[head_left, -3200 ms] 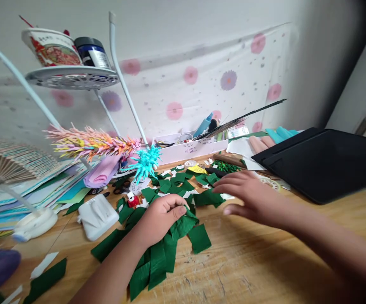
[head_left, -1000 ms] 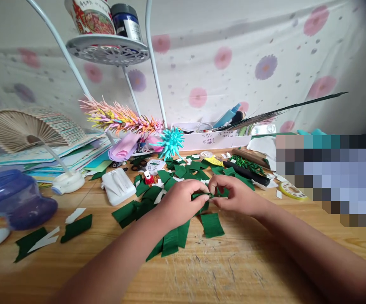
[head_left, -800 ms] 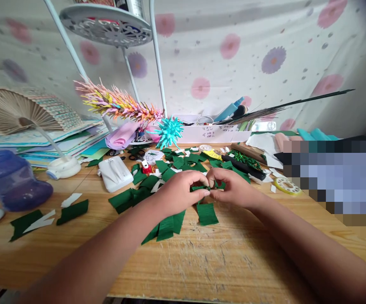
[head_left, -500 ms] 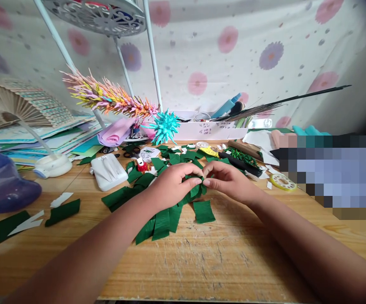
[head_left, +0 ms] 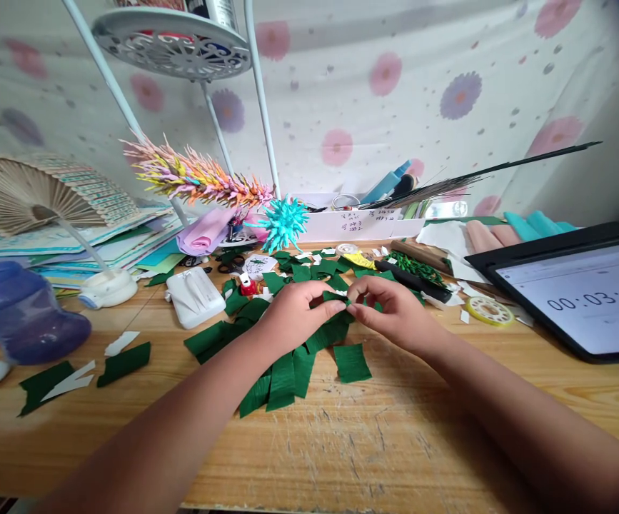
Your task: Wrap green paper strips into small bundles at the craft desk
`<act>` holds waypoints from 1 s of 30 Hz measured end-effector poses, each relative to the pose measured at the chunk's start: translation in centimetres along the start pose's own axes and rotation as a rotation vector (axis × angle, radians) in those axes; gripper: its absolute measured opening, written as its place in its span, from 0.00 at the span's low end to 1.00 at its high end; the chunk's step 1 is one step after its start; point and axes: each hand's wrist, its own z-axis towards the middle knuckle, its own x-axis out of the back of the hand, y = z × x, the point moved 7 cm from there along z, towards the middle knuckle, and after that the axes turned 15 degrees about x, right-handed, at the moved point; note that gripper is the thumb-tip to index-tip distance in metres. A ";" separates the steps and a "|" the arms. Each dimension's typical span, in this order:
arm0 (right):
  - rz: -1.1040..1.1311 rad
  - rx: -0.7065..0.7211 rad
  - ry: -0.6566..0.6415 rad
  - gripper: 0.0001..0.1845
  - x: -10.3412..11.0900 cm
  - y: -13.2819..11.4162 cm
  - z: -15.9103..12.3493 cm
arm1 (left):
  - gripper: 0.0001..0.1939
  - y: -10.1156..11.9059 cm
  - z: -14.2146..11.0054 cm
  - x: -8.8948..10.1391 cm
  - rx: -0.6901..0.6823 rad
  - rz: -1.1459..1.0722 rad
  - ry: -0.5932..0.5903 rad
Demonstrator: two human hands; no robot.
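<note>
My left hand (head_left: pixel 299 314) and my right hand (head_left: pixel 392 312) meet over the middle of the table. Both pinch a small piece of green crepe paper (head_left: pixel 335 295) between thumb and fingertips, and part of it is hidden by the fingers. Under and beside my left hand lies a loose pile of cut green crepe paper (head_left: pixel 281 382). One separate green square (head_left: pixel 353 363) rests flat just below my hands. Behind them, more green scraps (head_left: pixel 320 269) are strewn about, with a small red-and-white bottle (head_left: pixel 247 285) to the left.
A tablet (head_left: pixel 571 293) showing a timer stands at right, near a yellow-rimmed tape roll (head_left: pixel 488 311). A white case (head_left: pixel 194 297), a purple container (head_left: pixel 25 318) and a fan (head_left: pixel 25 196) are at left. Colourful fuzzy stems (head_left: pixel 196 175) hang before the white rack (head_left: pixel 175 46).
The whole view has shifted slightly, so the scene sits a little lower and further right. More of the green paper shows between my fingertips; both hands remain together in a pinch.
</note>
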 end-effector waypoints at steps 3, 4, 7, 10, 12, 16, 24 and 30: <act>0.128 -0.048 0.004 0.03 -0.2 0.6 -0.2 | 0.11 0.6 -0.2 0.1 -0.036 0.039 0.014; 0.185 -0.066 0.002 0.03 -0.3 0.8 -0.2 | 0.10 0.8 -0.3 0.2 -0.048 0.032 0.022; 0.326 -0.116 -0.018 0.05 -0.7 1.2 -0.3 | 0.09 1.3 -0.4 0.6 -0.076 -0.013 0.056; 0.404 -0.160 -0.035 0.05 -0.8 1.5 -0.5 | 0.13 2.4 -1.0 1.6 -0.204 0.022 0.139; 0.438 -0.174 -0.041 0.04 -0.9 1.6 -0.5 | 0.15 3.5 -1.7 1.8 -0.325 0.112 0.153; 0.492 -0.194 -0.078 0.03 -1.3 1.4 -0.5 | 0.12 4.6 -2.6 1.0 -0.460 0.300 0.074; 0.541 -0.323 -0.079 0.08 -1.9 2.3 -1.0 | 0.05 3.9 -1.9 0.5 -0.424 0.316 -0.004; 0.237 -0.117 -0.053 0.10 0.0 0.7 -0.3 | 0.06 3.6 -1.7 0.9 -0.417 0.272 -0.025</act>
